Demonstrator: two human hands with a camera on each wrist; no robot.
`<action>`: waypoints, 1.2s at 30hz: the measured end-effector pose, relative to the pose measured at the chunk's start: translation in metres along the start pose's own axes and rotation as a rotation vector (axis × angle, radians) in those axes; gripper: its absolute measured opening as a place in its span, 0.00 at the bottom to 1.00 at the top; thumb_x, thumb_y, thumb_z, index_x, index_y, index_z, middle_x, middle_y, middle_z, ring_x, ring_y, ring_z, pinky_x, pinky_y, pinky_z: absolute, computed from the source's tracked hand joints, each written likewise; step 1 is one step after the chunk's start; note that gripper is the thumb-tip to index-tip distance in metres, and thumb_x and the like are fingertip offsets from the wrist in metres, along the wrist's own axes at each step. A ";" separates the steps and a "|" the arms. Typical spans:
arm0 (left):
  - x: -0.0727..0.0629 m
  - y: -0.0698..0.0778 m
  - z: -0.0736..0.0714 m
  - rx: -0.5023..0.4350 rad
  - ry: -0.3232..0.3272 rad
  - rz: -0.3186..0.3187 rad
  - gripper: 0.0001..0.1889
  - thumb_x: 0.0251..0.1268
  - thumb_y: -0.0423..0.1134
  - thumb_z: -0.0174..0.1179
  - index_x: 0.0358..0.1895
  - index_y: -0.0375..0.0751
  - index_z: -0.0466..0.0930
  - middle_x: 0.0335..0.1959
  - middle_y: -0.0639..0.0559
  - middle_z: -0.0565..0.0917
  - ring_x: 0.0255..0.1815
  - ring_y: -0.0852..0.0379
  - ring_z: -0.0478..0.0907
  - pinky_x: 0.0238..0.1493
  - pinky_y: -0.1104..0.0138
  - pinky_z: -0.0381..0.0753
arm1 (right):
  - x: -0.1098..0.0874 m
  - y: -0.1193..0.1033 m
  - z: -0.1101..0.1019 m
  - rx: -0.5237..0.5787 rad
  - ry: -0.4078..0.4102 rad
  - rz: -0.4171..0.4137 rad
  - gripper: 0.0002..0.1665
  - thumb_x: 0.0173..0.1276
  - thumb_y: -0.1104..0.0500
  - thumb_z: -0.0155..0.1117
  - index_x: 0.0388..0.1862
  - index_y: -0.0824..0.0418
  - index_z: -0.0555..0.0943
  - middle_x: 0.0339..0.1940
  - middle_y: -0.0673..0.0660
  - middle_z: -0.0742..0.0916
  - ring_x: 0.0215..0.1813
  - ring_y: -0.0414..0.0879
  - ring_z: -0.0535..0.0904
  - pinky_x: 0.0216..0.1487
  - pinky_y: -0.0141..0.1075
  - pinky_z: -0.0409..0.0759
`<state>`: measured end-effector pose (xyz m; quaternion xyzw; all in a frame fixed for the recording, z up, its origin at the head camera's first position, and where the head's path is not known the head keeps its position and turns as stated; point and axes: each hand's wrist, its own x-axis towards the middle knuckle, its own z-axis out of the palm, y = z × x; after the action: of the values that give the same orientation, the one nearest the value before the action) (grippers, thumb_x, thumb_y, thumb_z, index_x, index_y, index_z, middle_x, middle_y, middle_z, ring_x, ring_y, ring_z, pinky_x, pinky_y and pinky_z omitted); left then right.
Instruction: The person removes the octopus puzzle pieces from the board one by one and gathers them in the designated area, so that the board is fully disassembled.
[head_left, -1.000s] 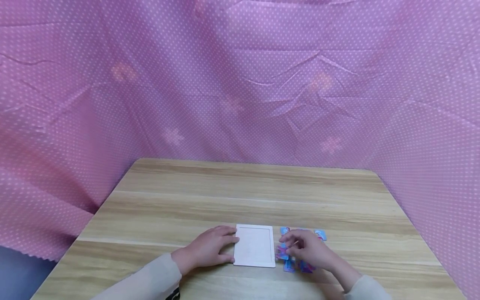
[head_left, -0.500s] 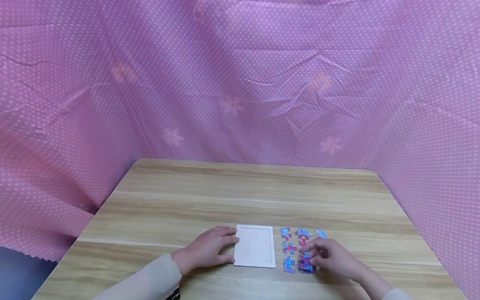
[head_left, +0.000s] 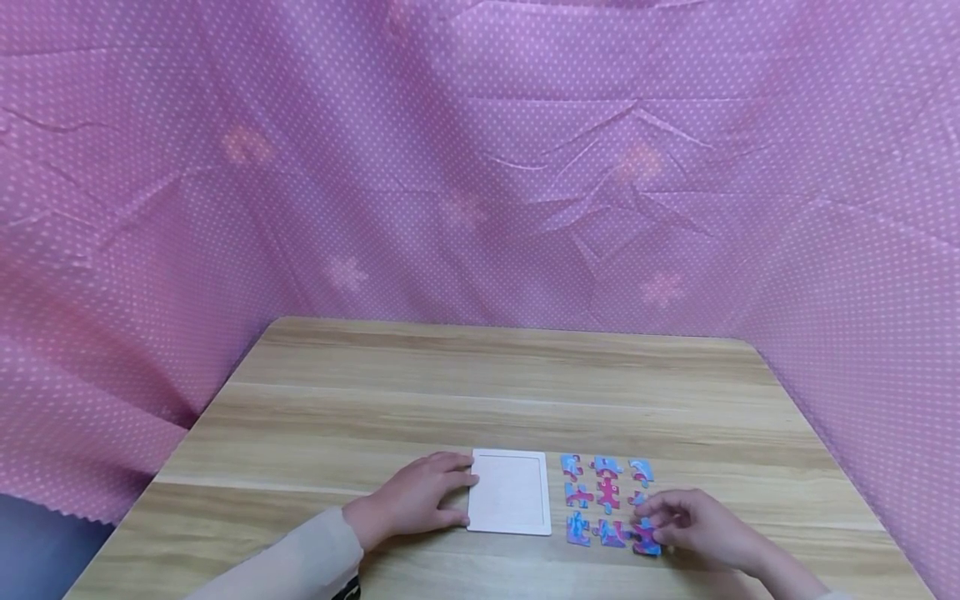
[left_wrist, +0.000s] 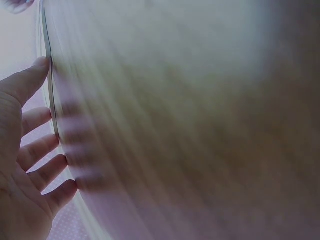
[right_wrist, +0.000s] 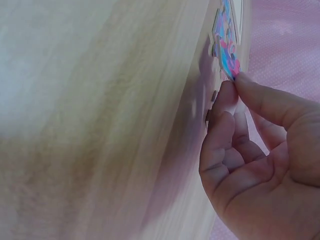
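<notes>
A purple-blue jigsaw puzzle piece (head_left: pixel 647 542) is at the near right corner of a group of puzzle pieces. My right hand (head_left: pixel 693 525) pinches it between thumb and index finger. In the right wrist view that piece (right_wrist: pixel 228 59) shows edge-on at the fingertips, tilted close over the table, the other fingers curled beneath. To the left lies a flat white puzzle tray (head_left: pixel 510 493) with a thin dark outline inside its border. My left hand (head_left: pixel 414 498) rests on the table, its spread fingertips touching the tray's left edge. The left wrist view shows those fingertips (left_wrist: pixel 65 192) along the edge.
Several blue and red puzzle pieces (head_left: pixel 607 492) lie in loose rows right of the tray. All this stands near the front of a wooden table (head_left: pixel 487 383). A pink dotted cloth (head_left: pixel 480 167) hangs behind and at the sides.
My right hand has moved right and toward me, carrying the puzzle piece from beside the tray over the middle pieces to the near right corner. The left hand and tray stay put.
</notes>
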<state>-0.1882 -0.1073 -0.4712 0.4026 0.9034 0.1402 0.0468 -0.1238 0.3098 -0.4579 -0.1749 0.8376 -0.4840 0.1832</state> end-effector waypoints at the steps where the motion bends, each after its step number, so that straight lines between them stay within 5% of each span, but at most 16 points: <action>1: 0.000 0.000 0.000 0.000 0.001 0.001 0.28 0.60 0.57 0.62 0.60 0.45 0.78 0.65 0.48 0.71 0.66 0.49 0.65 0.65 0.53 0.63 | -0.001 0.001 0.000 0.002 -0.001 0.005 0.15 0.60 0.68 0.65 0.47 0.68 0.81 0.40 0.56 0.85 0.40 0.41 0.80 0.41 0.32 0.79; 14: -0.002 -0.001 0.000 0.008 0.018 0.023 0.28 0.60 0.57 0.62 0.59 0.45 0.78 0.65 0.47 0.71 0.66 0.48 0.66 0.64 0.52 0.64 | -0.003 0.007 0.001 -0.057 0.040 0.070 0.17 0.57 0.69 0.68 0.47 0.67 0.82 0.35 0.55 0.84 0.35 0.39 0.76 0.33 0.31 0.78; 24: -0.002 -0.002 0.003 0.014 0.026 0.026 0.28 0.60 0.58 0.62 0.59 0.45 0.78 0.65 0.47 0.71 0.66 0.50 0.65 0.64 0.54 0.65 | -0.001 0.003 0.000 -0.095 0.075 0.053 0.14 0.58 0.65 0.69 0.44 0.66 0.82 0.36 0.53 0.85 0.37 0.39 0.79 0.37 0.31 0.79; 36: 0.000 -0.006 -0.003 -0.044 0.045 -0.021 0.29 0.59 0.57 0.62 0.60 0.45 0.77 0.64 0.45 0.72 0.64 0.47 0.67 0.63 0.52 0.66 | 0.032 -0.026 0.006 -0.061 0.175 -0.033 0.21 0.64 0.61 0.65 0.53 0.71 0.77 0.42 0.60 0.84 0.40 0.50 0.81 0.37 0.36 0.82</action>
<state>-0.1928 -0.1118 -0.4704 0.3889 0.9050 0.1686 0.0370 -0.1454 0.2780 -0.4427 -0.1510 0.8618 -0.4746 0.0960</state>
